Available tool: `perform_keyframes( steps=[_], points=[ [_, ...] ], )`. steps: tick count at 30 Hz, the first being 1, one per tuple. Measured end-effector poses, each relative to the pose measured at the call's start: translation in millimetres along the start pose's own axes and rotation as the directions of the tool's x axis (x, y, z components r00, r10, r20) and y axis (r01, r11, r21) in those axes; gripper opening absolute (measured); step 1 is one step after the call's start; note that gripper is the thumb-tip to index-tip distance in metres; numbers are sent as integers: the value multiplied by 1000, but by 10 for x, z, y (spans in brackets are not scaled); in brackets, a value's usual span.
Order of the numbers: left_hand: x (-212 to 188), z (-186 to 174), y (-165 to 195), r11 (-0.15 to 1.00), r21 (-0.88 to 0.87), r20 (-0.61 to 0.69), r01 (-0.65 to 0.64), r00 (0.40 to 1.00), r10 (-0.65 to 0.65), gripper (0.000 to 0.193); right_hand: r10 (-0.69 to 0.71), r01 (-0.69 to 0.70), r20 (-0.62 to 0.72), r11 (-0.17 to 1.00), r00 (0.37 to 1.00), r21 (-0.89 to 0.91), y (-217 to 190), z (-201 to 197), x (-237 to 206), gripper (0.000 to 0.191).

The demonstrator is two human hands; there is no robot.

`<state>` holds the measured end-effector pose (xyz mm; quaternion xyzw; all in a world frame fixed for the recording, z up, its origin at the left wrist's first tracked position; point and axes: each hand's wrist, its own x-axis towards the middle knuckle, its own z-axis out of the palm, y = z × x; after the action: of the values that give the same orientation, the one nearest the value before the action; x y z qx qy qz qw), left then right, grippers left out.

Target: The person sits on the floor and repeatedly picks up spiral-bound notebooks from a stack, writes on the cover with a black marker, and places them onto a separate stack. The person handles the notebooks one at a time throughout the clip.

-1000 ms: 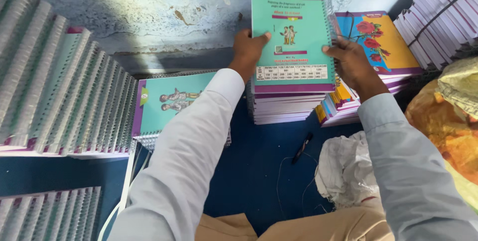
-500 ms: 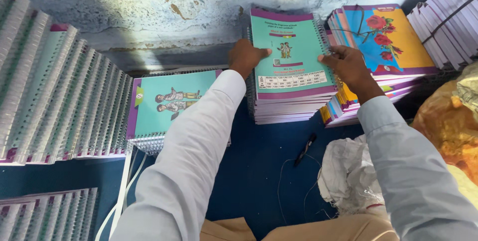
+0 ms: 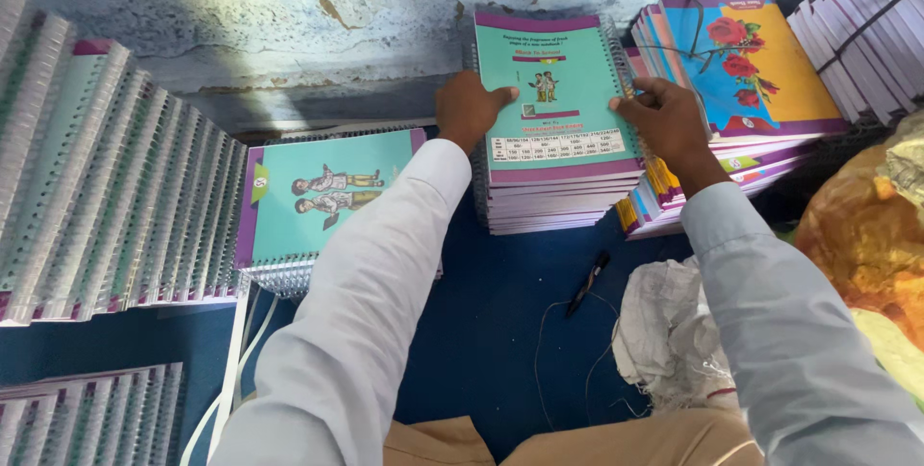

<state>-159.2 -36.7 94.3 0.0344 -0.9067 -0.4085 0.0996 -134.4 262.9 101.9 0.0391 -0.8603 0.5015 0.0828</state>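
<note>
A teal spiral-bound notebook with a purple border (image 3: 553, 90) lies on top of a stack of like notebooks (image 3: 558, 201) against the wall. My left hand (image 3: 470, 108) grips its left edge, thumb on the cover. My right hand (image 3: 666, 119) holds its right edge by the wire spiral. Both arms wear pale long sleeves.
A second teal notebook pile (image 3: 318, 196) lies to the left. Rows of spiral notebooks stand on edge at far left (image 3: 106, 196). A stack with a yellow-blue rose cover (image 3: 751, 62) sits to the right. On the blue floor lie a black pen (image 3: 587, 281), white sacking (image 3: 674, 331) and an orange bag (image 3: 857, 235).
The teal notebook, held raised between both hands a second ago, has come down flat onto the stack. Both hands stayed on its edges.
</note>
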Motion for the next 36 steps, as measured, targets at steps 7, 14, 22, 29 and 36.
perform_keyframes(
  steps=[7, 14, 22, 29, 36],
  points=[
    [-107, -39, 45, 997, 55, -2, -60, 998, 60, 46, 7, -6, -30, 999, 1000, 44, 11, 47, -36, 58],
    [-193, 4, 50, 989, 66, -95, -134, 986, 140, 52, 32, -32, -28, 999, 999, 22, 17, 31, -43, 57],
    [-270, -2, 106, 983, 24, -211, -182, 960, 182, 55, 31, -31, -24, 999, 999, -10, 56, 6, -30, 60],
    [-426, -50, 208, 955, 114, -263, -273, 919, 294, 55, 24, -20, -46, 996, 999, 88, -92, -136, -233, 49],
    [-734, -243, 193, 802, 154, -121, -577, 794, 595, 17, -69, 100, -347, 992, 935, 73, 196, -98, -1006, 34]
  ],
)
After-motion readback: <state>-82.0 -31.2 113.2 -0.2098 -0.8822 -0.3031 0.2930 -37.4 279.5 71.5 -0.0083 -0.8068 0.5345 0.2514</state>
